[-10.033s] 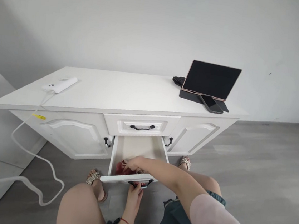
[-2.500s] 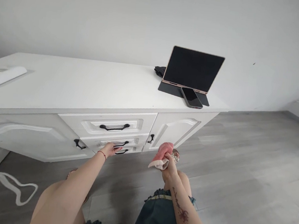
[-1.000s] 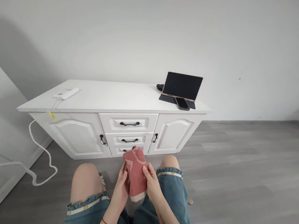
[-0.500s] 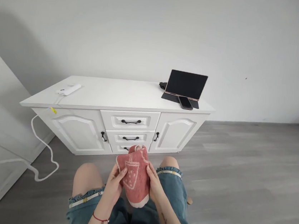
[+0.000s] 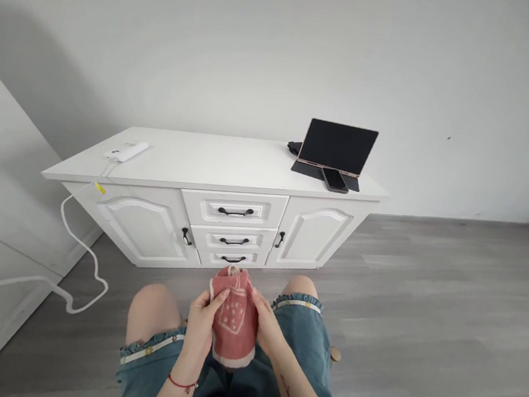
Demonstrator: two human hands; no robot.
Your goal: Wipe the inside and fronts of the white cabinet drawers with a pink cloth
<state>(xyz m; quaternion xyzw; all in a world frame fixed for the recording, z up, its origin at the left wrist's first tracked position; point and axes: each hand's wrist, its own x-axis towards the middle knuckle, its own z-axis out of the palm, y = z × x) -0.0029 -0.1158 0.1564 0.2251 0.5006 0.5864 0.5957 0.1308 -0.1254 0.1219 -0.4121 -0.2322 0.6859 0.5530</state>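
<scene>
Between my knees I hold a pinkish-red cloth (image 5: 231,338) with white edging and a white pocket pattern dotted with small marks. It looks folded or layered, and its exact kind is unclear. My left hand (image 5: 203,316) pinches its left edge, thumb on the front over the pocket's upper corner. At the right edge, my right hand (image 5: 267,324) grips it with the thumb near the top; the other fingers are mostly hidden behind.
Ahead stands a white cabinet (image 5: 211,160) with drawers and doors. On it are a tablet (image 5: 338,146), a phone (image 5: 334,180), a small black item (image 5: 294,147) and a white power strip (image 5: 129,151). Its white cord (image 5: 79,241) hangs at left near a white cupboard (image 5: 2,188).
The cloth has turned more upright and its upper part is drawn closer together, its lower edge now straighter. Both hands still hold its sides. The view has shifted slightly.
</scene>
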